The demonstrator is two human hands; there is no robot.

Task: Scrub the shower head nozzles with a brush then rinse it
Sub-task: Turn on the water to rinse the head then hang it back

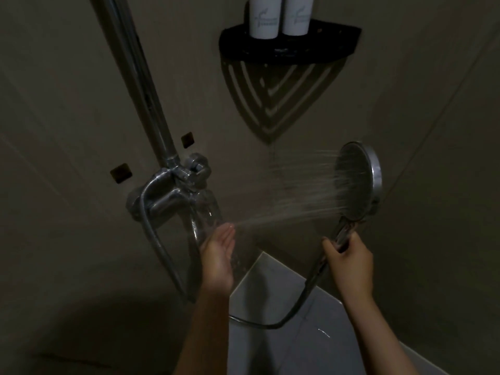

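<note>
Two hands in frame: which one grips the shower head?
The right hand, curled round the handle of the shower head. The left hand holds nothing: it is open, fingers straight, in the spray.

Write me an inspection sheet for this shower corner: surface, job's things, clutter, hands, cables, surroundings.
Surface: white ledge below the hands, in dim light.
Job's things: shower head is spraying leftward; no brush seen.
Clutter: two white bottles on a black corner shelf.
Hands: right hand grips the shower head's handle; left hand is open, palm in the spray.
Cables: metal hose loops down from the handle and passes behind the left arm.
Surroundings: tiled wall, chrome mixer tap, riser pipe.
</note>
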